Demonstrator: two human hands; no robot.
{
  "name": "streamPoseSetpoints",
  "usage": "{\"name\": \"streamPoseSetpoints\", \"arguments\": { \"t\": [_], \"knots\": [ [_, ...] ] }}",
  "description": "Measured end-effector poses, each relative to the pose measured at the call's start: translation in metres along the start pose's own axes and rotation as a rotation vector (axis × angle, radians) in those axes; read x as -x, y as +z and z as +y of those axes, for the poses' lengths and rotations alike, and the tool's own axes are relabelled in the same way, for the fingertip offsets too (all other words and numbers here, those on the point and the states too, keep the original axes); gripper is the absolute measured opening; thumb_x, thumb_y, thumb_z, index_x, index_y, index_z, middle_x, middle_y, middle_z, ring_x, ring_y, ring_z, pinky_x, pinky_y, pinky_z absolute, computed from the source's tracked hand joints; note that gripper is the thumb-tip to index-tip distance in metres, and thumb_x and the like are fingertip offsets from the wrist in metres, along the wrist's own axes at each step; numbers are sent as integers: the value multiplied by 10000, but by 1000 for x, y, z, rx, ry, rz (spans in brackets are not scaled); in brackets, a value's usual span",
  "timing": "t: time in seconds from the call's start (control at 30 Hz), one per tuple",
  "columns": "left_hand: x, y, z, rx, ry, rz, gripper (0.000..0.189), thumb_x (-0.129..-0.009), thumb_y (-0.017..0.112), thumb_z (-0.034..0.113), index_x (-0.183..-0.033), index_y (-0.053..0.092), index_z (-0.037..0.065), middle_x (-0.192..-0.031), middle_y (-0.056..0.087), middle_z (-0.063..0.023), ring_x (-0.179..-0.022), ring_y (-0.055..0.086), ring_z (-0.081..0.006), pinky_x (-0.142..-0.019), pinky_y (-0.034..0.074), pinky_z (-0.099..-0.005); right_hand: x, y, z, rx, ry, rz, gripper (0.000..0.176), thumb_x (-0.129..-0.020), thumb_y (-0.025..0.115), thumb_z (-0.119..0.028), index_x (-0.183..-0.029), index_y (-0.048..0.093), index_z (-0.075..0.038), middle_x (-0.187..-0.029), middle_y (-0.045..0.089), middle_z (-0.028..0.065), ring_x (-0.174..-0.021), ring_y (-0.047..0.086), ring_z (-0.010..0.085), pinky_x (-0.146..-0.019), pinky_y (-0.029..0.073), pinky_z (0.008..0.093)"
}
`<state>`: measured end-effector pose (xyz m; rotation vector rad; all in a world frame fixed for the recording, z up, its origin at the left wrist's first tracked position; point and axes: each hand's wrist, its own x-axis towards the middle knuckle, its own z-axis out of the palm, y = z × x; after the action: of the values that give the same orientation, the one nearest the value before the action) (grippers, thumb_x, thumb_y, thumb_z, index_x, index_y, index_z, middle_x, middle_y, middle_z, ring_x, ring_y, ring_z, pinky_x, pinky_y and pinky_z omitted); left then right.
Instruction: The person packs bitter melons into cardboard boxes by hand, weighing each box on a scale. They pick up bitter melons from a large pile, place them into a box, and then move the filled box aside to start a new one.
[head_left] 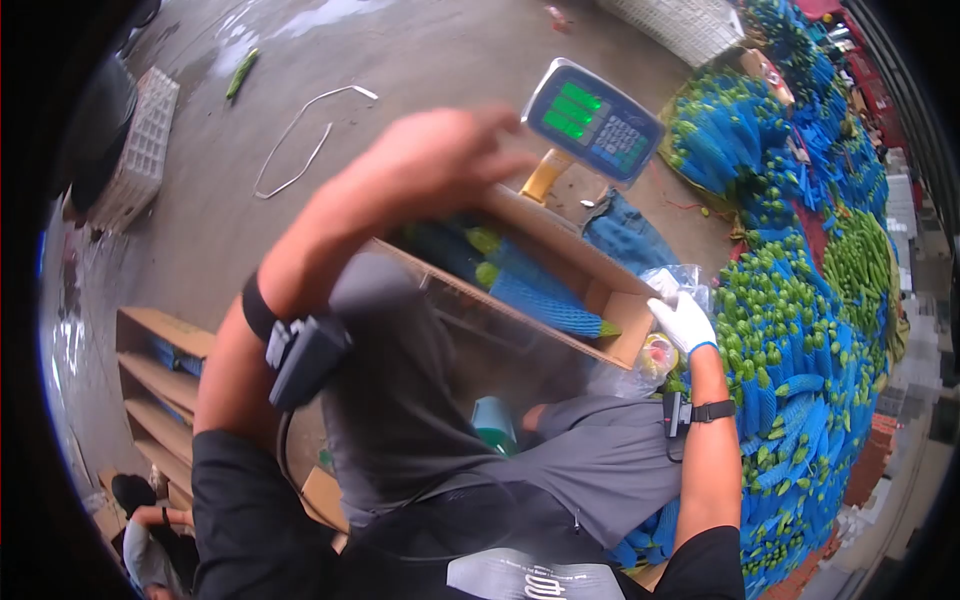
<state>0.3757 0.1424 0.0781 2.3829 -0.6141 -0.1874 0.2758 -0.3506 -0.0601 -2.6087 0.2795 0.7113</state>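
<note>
Over the floor (pixel 420 50) by the scale (pixel 592 120): veg box (pixel 560 265) up, looks mid-lift. Right grip (pixel 685 320) clamped on its corner; left grip (pixel 440 165) on far rim, blurred, can't tell if closed. Calls for level hands next.

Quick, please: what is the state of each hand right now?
Left hand: open, fingers stretched above the brown cardboard box, holding nothing.
Right hand, white-gloved: closed on a corner of that box.

I count two hands, the bare left hand (pixel 430 165) and the gloved right hand (pixel 683 320), one cardboard box (pixel 560 262) and one scale display (pixel 593 120). There is one white crate (pixel 140 150) at left and a second crate (pixel 690 25) at top. In the box I make out at least three netted vegetables (pixel 545 305); the heap (pixel 800 330) is past counting.
</note>
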Motion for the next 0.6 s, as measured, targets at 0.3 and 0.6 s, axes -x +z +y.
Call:
{"name": "streamPoseSetpoints", "arguments": {
  "t": [0.3,0.6],
  "knots": [
    [132,110,-135,727,-900,-191,729,-949,650,732,-1013,802,22,-878,737,-72,-777,671,-164,-720,580,-365,-11,94,102,54,72,-11,641,-962,690,-533,-1055,723,100,-973,755,295,-926,736,412,-831,569,502],
    [118,200,-128,1019,-808,49,671,-966,579,601,-997,776,-40,-986,767,-183,-984,694,-318,-904,509,-469,-17,68,80,-19,23,120,527,-948,670,-322,-1206,650,138,-1134,721,303,-1020,690,421,-916,534,502]
  ]
}}
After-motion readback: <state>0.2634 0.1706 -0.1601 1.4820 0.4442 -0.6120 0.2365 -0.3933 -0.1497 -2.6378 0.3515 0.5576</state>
